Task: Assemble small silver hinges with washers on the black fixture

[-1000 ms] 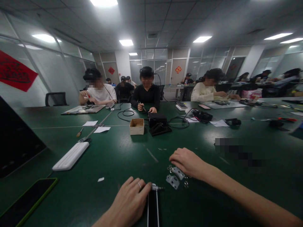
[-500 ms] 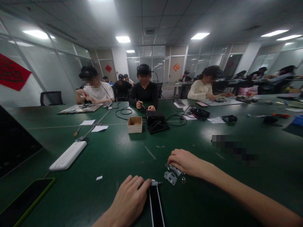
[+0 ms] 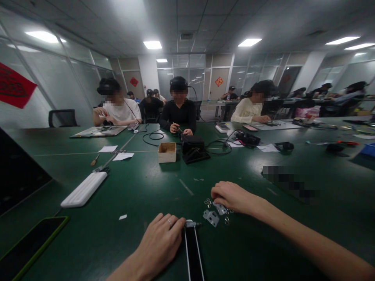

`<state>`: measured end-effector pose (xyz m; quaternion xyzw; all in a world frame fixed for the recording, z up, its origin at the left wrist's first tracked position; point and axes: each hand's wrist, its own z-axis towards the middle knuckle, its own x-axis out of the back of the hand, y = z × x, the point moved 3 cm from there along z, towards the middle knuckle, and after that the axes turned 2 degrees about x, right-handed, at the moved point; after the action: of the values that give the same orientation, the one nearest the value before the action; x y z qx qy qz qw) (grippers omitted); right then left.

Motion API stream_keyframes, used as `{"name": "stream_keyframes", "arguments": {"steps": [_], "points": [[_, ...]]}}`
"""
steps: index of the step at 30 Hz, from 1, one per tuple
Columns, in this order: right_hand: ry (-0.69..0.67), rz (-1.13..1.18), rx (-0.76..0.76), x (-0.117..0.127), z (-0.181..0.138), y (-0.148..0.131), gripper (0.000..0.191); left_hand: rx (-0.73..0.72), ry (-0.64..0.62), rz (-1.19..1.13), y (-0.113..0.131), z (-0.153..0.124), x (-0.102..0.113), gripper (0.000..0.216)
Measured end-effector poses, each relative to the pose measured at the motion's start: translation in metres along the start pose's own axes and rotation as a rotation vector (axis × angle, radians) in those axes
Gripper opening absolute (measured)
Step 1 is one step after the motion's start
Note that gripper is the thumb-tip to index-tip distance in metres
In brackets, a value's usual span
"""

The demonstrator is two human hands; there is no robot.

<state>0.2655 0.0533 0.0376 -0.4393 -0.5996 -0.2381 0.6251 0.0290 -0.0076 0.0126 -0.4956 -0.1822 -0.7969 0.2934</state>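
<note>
My left hand (image 3: 160, 242) rests low in the view, its fingers bent and closed at the top left corner of a long, narrow white-edged frame (image 3: 193, 249) with a dark middle. A small metal fitting (image 3: 191, 223) crosses the frame's top end. Farther right, my right hand (image 3: 231, 196) curls downward with closed fingers, and its fingertips are hidden. Beneath and beside it lie two bent metal brackets, one a nearer bracket (image 3: 211, 217) and one a farther bracket (image 3: 220, 209). Several small metal rings (image 3: 208, 202) are scattered around them.
Across the green table (image 3: 140, 175) stand an open cardboard box (image 3: 166, 153) and a black device (image 3: 193, 149) with cables. At left lie a white power strip (image 3: 84, 189), a green-edged phone (image 3: 32, 248) and a brush (image 3: 94, 160). Several people sit opposite.
My right hand has shifted slightly right and away, uncovering more of the brackets and rings. The left hand stays at the frame's end. The view has tilted slightly.
</note>
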Motion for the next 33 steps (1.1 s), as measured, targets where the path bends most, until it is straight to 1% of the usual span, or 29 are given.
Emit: {"name": "stream_keyframes", "arguments": {"steps": [4,8,13,16,18,20,22,24,27,29,33], "points": [[0.054,-0.039,0.013,0.000,0.001,-0.008,0.017,0.006,-0.005,0.020,0.001,0.001,0.000,0.024],[0.040,-0.025,0.042,-0.006,0.004,-0.012,0.019,0.026,0.000,0.010,0.001,0.000,0.000,0.025],[0.046,0.076,-0.028,-0.013,0.008,-0.007,0.018,0.025,0.024,-0.044,0.001,0.000,0.004,0.028],[0.067,0.107,-0.023,-0.015,0.009,-0.003,0.016,0.029,0.043,-0.071,0.001,0.002,0.009,0.028],[0.090,0.110,-0.032,-0.013,0.009,-0.005,0.015,0.037,0.073,-0.084,0.001,0.002,0.014,0.027],[0.126,0.150,-0.050,-0.009,0.005,-0.016,0.015,0.035,0.135,-0.093,0.001,0.003,0.017,0.024],[0.165,0.245,-0.035,-0.006,-0.001,-0.038,0.014,-0.005,0.229,-0.097,0.004,0.002,0.021,0.018],[0.173,0.365,0.009,-0.007,-0.008,-0.065,0.011,-0.089,0.316,-0.104,0.007,0.001,0.023,0.015],[0.153,0.471,0.123,-0.018,-0.015,-0.097,0.007,-0.203,0.350,-0.122,0.012,0.000,0.025,0.021],[0.158,0.512,0.159,-0.026,-0.016,-0.103,0.008,-0.217,0.335,-0.127,0.014,0.001,0.026,0.027],[0.167,0.565,0.131,-0.033,-0.013,-0.097,0.008,-0.207,0.331,-0.130,0.012,0.001,0.026,0.032]]}}
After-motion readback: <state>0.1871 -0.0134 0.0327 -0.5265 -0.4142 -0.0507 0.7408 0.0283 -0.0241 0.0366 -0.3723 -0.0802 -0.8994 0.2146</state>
